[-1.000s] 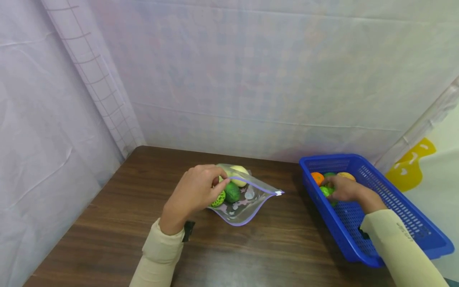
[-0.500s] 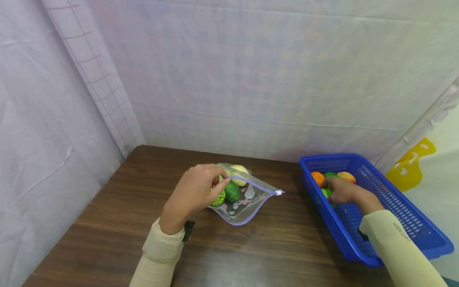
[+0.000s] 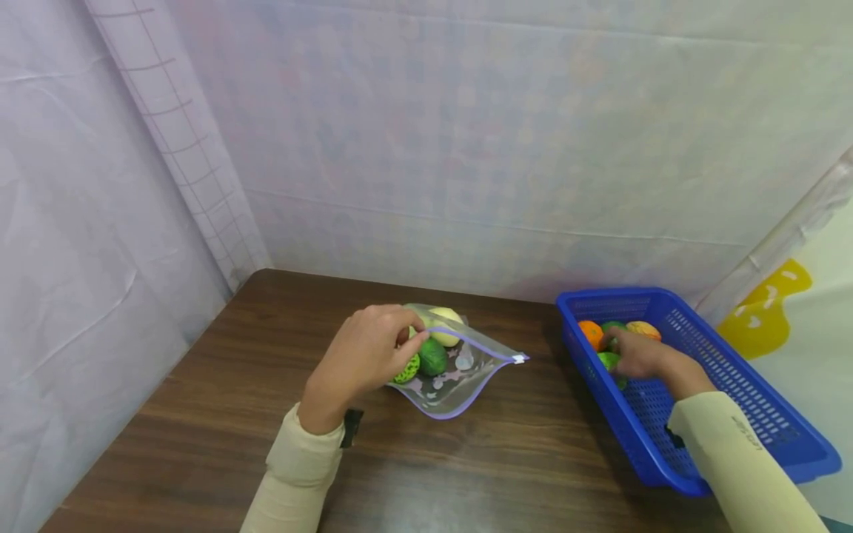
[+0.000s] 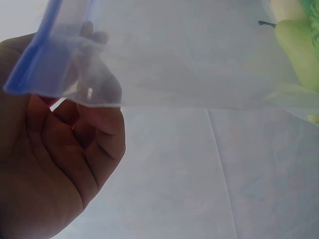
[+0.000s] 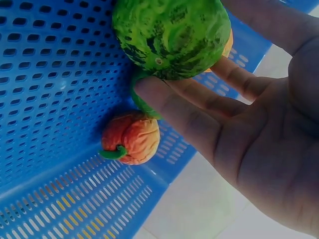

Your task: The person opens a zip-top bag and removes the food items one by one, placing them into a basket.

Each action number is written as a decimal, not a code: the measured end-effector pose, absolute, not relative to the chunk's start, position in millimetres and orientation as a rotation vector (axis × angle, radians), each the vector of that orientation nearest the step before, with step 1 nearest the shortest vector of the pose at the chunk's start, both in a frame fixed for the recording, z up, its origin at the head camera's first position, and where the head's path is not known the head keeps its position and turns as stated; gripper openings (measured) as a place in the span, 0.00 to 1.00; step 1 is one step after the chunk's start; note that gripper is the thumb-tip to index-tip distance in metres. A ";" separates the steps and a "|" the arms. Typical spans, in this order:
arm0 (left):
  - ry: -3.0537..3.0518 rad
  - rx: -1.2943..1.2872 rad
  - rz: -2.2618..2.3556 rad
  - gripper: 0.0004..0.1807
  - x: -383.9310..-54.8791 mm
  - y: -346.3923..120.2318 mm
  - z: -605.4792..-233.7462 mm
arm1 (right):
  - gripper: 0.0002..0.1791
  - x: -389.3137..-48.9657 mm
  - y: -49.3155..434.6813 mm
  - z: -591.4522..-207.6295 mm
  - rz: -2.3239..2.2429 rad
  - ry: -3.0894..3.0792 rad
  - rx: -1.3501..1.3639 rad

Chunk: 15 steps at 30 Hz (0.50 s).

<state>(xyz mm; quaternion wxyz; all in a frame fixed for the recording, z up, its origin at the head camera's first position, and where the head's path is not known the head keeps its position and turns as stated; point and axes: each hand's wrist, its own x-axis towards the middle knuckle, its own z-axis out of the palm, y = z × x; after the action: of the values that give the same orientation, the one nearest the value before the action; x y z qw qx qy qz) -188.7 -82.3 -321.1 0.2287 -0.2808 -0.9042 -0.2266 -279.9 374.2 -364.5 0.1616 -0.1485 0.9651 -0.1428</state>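
Note:
My left hand (image 3: 366, 352) pinches the upper edge of a clear zip bag (image 3: 440, 409) with a purple seal and a white slider (image 3: 518, 359). The bag lies with its mouth spread. It contains a dark green fruit (image 3: 432, 358), a light green spotted piece (image 3: 406, 369) and pale yellow-green fruit (image 3: 445, 317); one pear (image 4: 299, 52) with a stem shows in the left wrist view. Inside the blue basket (image 3: 616, 426), my right hand (image 3: 636, 353) holds a lumpy bright green fruit (image 5: 172, 37) between thumb and fingers. Some fingertips are hidden behind it.
Beside the right hand in the basket are an orange fruit (image 3: 590, 334), a dark green one (image 3: 613, 326) and a red-orange wrinkled fruit (image 5: 132, 139) with a green stem. Basket and bag stand on a brown wooden table (image 3: 220, 414). White sheeting (image 3: 426, 148) hangs behind.
My right hand has shifted slightly left on the green fruit, uncovering more of the red-orange fruit. The left hand and the bag stay where they were.

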 end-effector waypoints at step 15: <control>-2.476 -0.784 -0.627 0.05 -191.5 -78.4 -321.5 | 0.38 -269.9 360.3 -341.2 -0.215 2.938 -0.456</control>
<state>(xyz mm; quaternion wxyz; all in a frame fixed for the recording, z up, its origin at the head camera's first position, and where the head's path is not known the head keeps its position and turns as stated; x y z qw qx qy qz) -191.5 -78.4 -321.5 0.2326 -0.2853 -0.9013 -0.2284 -269.9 360.3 -341.2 0.0802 -0.1524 0.9824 -0.0719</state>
